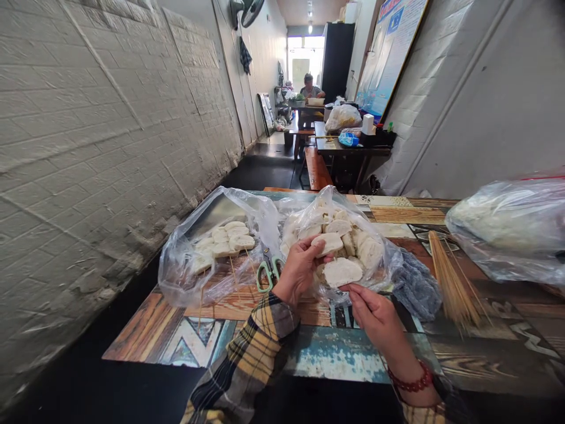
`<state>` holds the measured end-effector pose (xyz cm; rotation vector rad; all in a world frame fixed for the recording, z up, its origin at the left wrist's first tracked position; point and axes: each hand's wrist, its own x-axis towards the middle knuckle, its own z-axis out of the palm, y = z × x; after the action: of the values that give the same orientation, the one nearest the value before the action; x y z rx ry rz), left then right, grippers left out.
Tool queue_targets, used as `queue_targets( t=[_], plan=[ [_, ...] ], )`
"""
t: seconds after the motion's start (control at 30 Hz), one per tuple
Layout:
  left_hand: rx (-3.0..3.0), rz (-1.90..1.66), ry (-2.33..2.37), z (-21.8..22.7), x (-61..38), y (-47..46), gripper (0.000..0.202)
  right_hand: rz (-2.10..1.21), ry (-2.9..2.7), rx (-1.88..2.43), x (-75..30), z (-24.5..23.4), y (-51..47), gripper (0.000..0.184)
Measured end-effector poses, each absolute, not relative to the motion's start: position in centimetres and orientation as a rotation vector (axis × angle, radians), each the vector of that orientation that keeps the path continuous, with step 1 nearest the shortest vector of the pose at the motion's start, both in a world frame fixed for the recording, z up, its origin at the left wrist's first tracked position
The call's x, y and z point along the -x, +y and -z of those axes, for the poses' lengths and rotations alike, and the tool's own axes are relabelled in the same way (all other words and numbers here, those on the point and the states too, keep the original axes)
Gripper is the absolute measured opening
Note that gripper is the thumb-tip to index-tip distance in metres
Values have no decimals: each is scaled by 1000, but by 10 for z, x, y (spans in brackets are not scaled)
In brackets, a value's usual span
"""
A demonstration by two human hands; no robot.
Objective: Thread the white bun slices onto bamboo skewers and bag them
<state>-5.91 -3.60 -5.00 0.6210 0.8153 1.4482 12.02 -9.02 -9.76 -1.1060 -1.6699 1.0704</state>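
My left hand (304,262) pinches a pale oval slice (329,243), spongy like bread, above an open clear bag (388,247) heaped with similar pieces. Just below it, a second pale slice (343,272) faces me, tilted up. The closed fingers of my right hand (375,315) meet at that slice's lower edge; whatever is between them is too thin or hidden to make out. To the left, skewered slices (227,238) lie on another clear plastic bag (176,277), their thin sticks pointing toward me. Green-handled scissors (266,275) rest between the two bags.
A grey-blue cloth (417,285) and a bundle of thin wooden skewers (450,282) lie on the patterned table (335,353). A large filled plastic bag (512,227) stands at the right. Behind are a bench (316,168), another loaded table (353,148) and a seated person (311,91).
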Motion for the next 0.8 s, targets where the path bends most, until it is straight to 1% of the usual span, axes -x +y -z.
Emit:
queue_targets(
  t=[0.33,0.63,0.8],
  plan=[
    [-630,-1474,788,48,58,-37,42,-1119,-1675,1125,-120,102,-88,47],
    [-636,-1484,788,50,58,-36,42,-1012,-1664,1131,-117,98,-89,47],
    [-667,-1502,803,50,58,-37,43,-1007,-1682,1161,-117,96,-89,47]
  ],
)
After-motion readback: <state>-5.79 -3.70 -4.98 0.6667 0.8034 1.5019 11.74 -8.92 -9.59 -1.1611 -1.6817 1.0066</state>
